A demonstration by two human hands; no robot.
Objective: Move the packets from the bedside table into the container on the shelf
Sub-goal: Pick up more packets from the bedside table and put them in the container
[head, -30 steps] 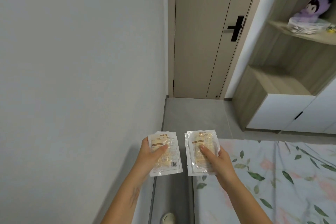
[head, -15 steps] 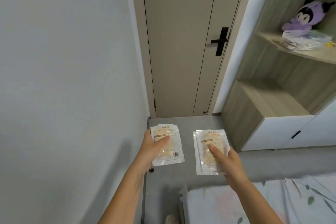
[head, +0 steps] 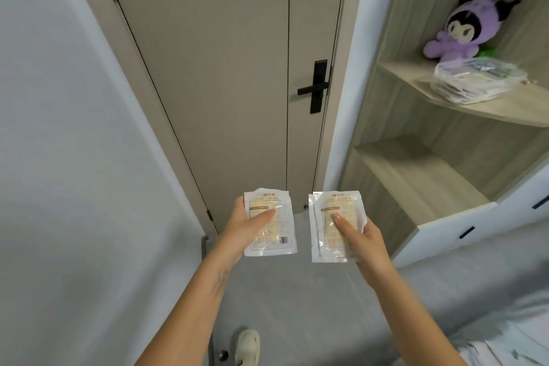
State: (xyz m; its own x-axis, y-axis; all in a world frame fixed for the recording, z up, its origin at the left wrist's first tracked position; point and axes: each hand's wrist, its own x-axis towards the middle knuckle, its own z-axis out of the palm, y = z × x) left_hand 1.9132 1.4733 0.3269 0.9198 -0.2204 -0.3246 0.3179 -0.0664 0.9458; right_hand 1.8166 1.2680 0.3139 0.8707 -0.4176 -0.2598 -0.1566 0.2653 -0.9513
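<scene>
While both forearms reach forward over the grey floor, each hand carries one packet, held flat and face up at about the same height. Below and behind the left hand [head: 242, 230], a pale slipper [head: 248, 346] shows on the floor. The left hand grips a white, rectangular plastic packet with a clear window [head: 271, 224], thumb pressed on its face and fingers curled beneath. Just to its right, with a narrow gap between, the right hand [head: 367, 242] grips a second white windowed packet [head: 334, 224] the same way. Both packets point their long axes away from the person, toward the beige door with the black lever handle [head: 315, 86] straight ahead.

The goal lies up and to the right of both hands: a clear plastic container [head: 475, 80] on the upper board of the pale wooden shelf unit [head: 421, 187], already holding what look like similar packets, with a purple plush toy [head: 466, 30] behind it. The right hand is the nearer, so its packet probably goes in first, lifted rightward and upward; the left must cross further. The bedside table is out of view.
</scene>
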